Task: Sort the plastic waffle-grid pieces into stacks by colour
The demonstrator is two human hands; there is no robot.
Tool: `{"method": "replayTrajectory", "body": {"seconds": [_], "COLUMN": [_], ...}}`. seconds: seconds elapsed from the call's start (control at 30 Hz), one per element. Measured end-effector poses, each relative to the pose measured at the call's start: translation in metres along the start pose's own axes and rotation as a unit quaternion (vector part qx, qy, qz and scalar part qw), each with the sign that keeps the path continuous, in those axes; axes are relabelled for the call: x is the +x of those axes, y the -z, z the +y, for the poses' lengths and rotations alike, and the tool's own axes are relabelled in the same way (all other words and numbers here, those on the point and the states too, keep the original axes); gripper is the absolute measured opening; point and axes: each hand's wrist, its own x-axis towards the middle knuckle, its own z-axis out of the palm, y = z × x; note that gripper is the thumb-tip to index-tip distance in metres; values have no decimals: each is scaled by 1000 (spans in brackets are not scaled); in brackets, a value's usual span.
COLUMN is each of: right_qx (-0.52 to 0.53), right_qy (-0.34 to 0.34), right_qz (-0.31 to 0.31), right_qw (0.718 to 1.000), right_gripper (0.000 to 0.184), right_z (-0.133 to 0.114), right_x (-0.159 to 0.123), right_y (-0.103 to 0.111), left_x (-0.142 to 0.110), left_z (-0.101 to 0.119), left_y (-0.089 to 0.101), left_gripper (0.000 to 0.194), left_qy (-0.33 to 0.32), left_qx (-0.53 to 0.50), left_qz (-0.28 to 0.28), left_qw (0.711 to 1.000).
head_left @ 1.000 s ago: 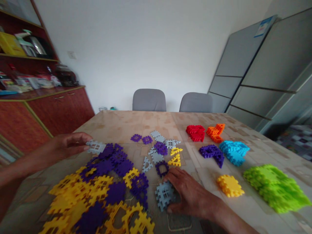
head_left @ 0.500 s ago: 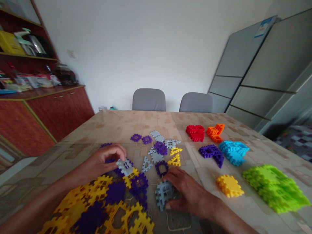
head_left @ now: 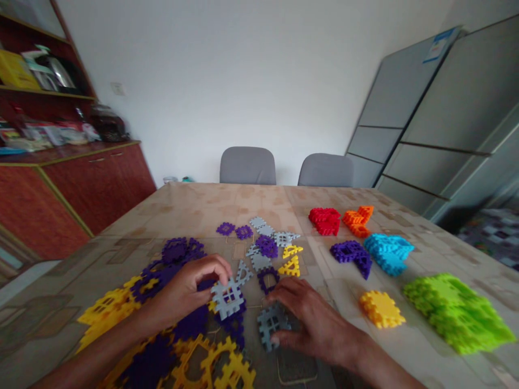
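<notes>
My left hand [head_left: 205,278] pinches a light grey square building tile [head_left: 227,298] with a window grid and toothed edges, held tilted above the pile. Just to its right, my right hand [head_left: 310,319] curls round a darker grey window tile stack [head_left: 272,324] on the table, thumb at the near side and fingers at the far side. Under and beside my left arm lie purple tiles [head_left: 178,251] and yellow tiles [head_left: 194,362], partly hidden by it. A grey triangle tile [head_left: 243,273] and a purple frame tile [head_left: 268,280] rest beyond my hands.
On the right, sorted stacks stand: red [head_left: 325,220], orange [head_left: 357,221], purple [head_left: 352,256], blue [head_left: 389,253], yellow [head_left: 381,309] and green [head_left: 458,310]. Loose yellow triangles [head_left: 290,266] and grey tiles [head_left: 260,262] lie mid-table. Two chairs [head_left: 247,165] stand at the far edge.
My left hand has moved right and nearer with the grey window tile, bringing it closer to the stack at my right hand. My right hand has barely moved.
</notes>
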Motion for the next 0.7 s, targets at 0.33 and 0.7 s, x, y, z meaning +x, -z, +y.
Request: {"method": "replayTrajectory", "body": {"seconds": [0.33,0.7], "right_qx": [207,106], "right_qy": [-18,-78], "right_qz": [100,95], "right_qw": [973,987], "right_gripper": [29,55], "right_z": [5,-16], "right_x": [0,-1], "right_y": [3,4], "left_x": [14,21], "left_z": [33,36], "left_y": [-46,-64], "left_gripper": [31,26], "left_qy": [-87,-104], "left_qx": [61,76], "left_qz": [72,59], "left_qw": [992,990]}}
